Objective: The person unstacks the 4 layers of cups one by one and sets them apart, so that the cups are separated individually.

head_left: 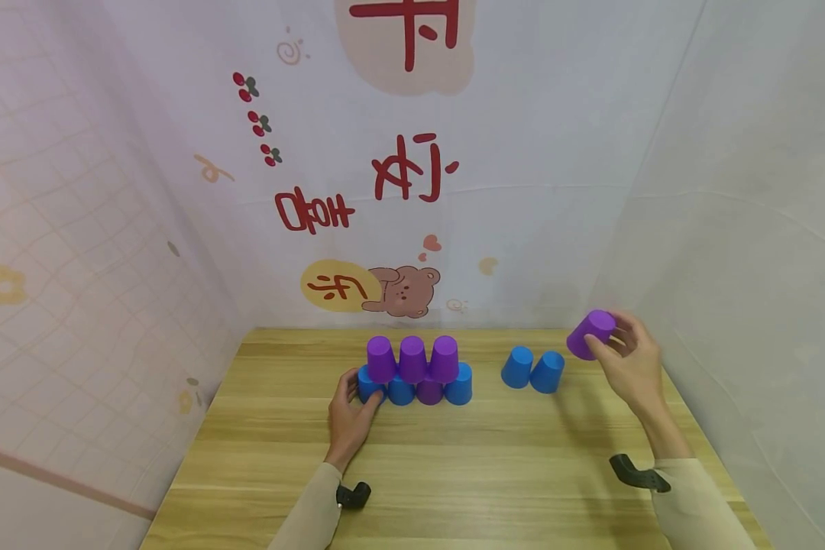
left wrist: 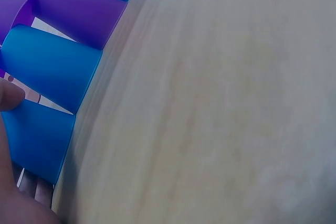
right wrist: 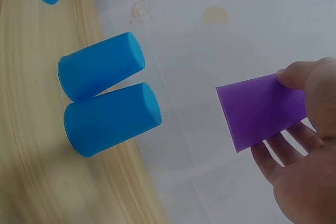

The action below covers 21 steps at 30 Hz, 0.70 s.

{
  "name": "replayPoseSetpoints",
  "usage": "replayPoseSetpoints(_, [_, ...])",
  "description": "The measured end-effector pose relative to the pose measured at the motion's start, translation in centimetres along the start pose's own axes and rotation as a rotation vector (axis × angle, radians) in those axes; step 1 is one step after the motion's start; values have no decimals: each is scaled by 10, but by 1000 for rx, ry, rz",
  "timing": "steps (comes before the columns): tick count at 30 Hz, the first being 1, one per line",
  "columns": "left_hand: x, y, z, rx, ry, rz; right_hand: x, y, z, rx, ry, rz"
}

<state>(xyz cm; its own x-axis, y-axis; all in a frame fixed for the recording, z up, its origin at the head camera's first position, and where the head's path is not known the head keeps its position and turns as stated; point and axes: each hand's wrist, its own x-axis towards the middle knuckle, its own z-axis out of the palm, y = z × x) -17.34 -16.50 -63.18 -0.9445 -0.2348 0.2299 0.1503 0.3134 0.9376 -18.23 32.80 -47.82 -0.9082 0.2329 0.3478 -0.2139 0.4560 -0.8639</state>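
Note:
At the left end of the stack's bottom row, my left hand [head_left: 348, 422] grips an upside-down blue cup [left wrist: 39, 137], thumb on the near side and fingers round the far side. The rest of that row is two more blue cups [head_left: 402, 391] with a purple cup [head_left: 429, 392] between them. Three upside-down purple cups [head_left: 412, 357] sit on top, bridging the row's gaps. Over the table's right side, my right hand [head_left: 634, 365] holds another purple cup [right wrist: 257, 111] in the air, mouth down and slightly tilted, between thumb and fingers.
Two upside-down blue cups [head_left: 518, 367] stand close together between the stack and my right hand. White printed cloth [head_left: 536, 229] hangs behind the wooden table [head_left: 454, 466] and along both sides. Each sleeve has a black strap-like piece [head_left: 639, 475] near the wrist.

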Motion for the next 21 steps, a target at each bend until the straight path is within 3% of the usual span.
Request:
replayPoseSetpoints(13, [1, -2, 1, -3, -1, 11, -3, 25, 0, -44, 7, 69])
replayPoseSetpoints(21, [1, -1, 1, -2, 2, 2, -7, 38, 3, -13, 10, 86])
